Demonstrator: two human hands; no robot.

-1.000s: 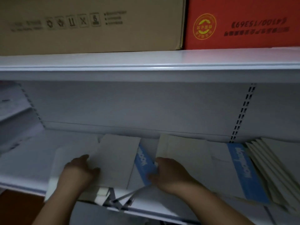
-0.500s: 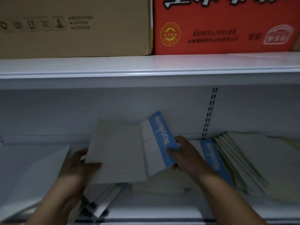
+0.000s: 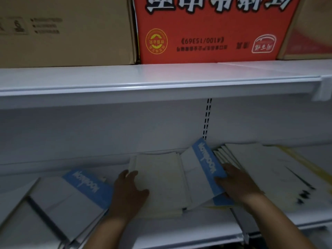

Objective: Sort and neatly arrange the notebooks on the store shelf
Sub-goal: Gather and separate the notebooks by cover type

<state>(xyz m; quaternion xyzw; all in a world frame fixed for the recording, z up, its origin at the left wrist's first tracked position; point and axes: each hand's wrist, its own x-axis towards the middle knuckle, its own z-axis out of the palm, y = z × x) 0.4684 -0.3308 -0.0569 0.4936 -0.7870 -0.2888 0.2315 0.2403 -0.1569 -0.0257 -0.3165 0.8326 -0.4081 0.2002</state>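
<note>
On the white shelf [image 3: 179, 230] lie pale notebooks, some with a blue "Notebook" band. My left hand [image 3: 128, 193] grips the left edge of a plain cream notebook [image 3: 161, 182] in the middle. My right hand [image 3: 237, 184] holds the right edge of a blue-banded notebook [image 3: 203, 171], tilted up beside the cream one. To the right a row of cream notebooks [image 3: 260, 169] leans fanned out. At the left lies another blue-banded notebook [image 3: 71, 200], flat and askew.
The upper shelf board [image 3: 161, 81] hangs low over the work space. A brown carton [image 3: 68, 31] and a red carton [image 3: 212, 29] stand on it. A slotted upright [image 3: 207, 119] runs down the back wall.
Both hands have carried the cream and the blue-banded notebook to the right, up against the leaning row. The view has swung right, and another blue-banded notebook shows at the left.
</note>
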